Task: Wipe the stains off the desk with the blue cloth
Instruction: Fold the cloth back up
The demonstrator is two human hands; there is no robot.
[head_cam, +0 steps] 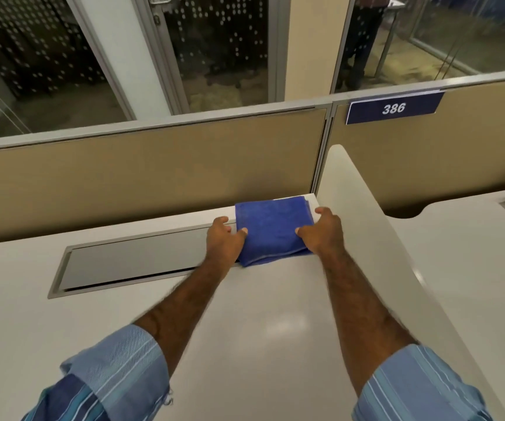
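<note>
Both grips close on the cloth (271, 230) from opposite sides: our left hand (226, 238) pinches its left edge with thumb on top and fingers curled at the side, and our right hand (321, 230) pinches the right edge the same way. How far the fingers reach beneath the cloth we cannot tell. The cloth is folded into a thick square and lies flat at the far right corner of the bench (260, 314), just beside the white side divider (366, 226) and near the tan back panel (154, 171); its left part overlaps the end of the grey cable flap (129, 262) set into the bench top. We judge the task as barely begun: the cloth is only being taken up, nothing suggests a wiping stroke, and the whole surface is left to clean. As for the stains, we can make out none from here; the bench reads as plain pale grey with a soft glare patch near the middle, so any marks may be too faint, washed out by the light, or under our arms. Our sleeves (117, 369) cover the near edge, and the neighbouring bench on the right is cut off.
</note>
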